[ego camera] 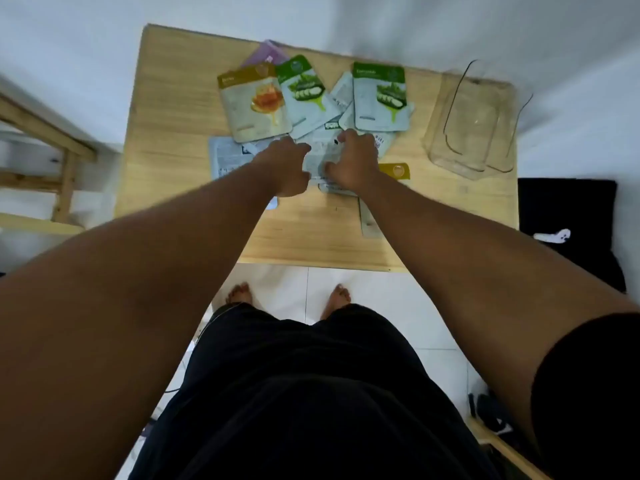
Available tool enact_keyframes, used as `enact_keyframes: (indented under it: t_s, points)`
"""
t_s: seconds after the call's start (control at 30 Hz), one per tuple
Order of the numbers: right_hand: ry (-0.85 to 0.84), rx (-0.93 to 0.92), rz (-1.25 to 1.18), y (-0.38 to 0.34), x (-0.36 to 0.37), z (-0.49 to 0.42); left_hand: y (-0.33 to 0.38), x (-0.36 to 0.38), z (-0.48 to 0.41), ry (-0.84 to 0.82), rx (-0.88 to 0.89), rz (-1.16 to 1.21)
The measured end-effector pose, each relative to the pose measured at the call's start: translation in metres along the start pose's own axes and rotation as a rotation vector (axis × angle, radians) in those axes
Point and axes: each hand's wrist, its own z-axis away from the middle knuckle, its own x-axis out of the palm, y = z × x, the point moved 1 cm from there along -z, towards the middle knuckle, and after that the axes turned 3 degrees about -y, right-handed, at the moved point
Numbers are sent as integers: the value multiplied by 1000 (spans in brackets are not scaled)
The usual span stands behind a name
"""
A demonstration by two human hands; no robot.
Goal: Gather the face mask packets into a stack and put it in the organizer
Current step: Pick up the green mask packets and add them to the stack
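Gathering step, early, I judge: packets lying scattered and overlapping left of organizer.
Left hand and right hand pinching one pale packet between them.
Next, I think: sliding honey packet and cucumber packet under it, squaring edges.
Labels blurring, unreadable.

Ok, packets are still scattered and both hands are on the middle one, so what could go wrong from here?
1. The purple packet sits at the table's far edge; sweeping could knock it off.
2. Packets under the left hand and right hand overlap, so some may get missed.
3. The clear organizer looks light and could slide.
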Motion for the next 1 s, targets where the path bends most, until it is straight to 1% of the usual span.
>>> enact_keyframes:
  t_s: [0.03,0.1,0.2,0.27,0.37,0.43,0.5,0.57,0.63,0.7,0.73,0.77,0.83,0.87,0.93,1.0]
  points:
    - [35,22,-19,-1,1,-2,2,1,0,-25,3,-15]
    - [102,103,-100,0,2,-5,0,4,-4,-10,-10,5]
    - [126,181,-252,4,2,-7,-5,11,-7,30,-47,162]
    - [152,184,-346,6,-1,-6,-9,13,-7,89,-58,271]
    - [124,185,-515,5,-4,-3,-8,14,-7,115,-67,352]
    - [104,198,-633,2,-6,1,-6,12,-4,104,-72,391]
    - [90,199,-751,-4,-13,6,-4,8,-2,148,-14,410]
    - [29,183,-889,-13,-23,14,-3,2,0,208,0,493]
    - [1,155,-979,-21,-33,20,0,-6,0,264,-32,645]
    - [-35,146,-1001,-28,-40,21,0,-15,-1,309,-129,714]
    - [-62,142,-984,-31,-42,21,0,-20,2,302,-168,771]
    - [-88,136,-957,-33,-45,22,3,-27,8,257,-192,891]
    - [-152,109,-903,-37,-45,22,9,-37,21,114,-225,1209]
    - [-200,90,-891,-38,-44,23,10,-39,25,52,-243,1331]
    - [-318,76,-876,-41,-39,24,9,-40,28,-7,-246,1514]
    - [-404,90,-810,-43,-34,26,8,-38,29,-48,-202,1662]
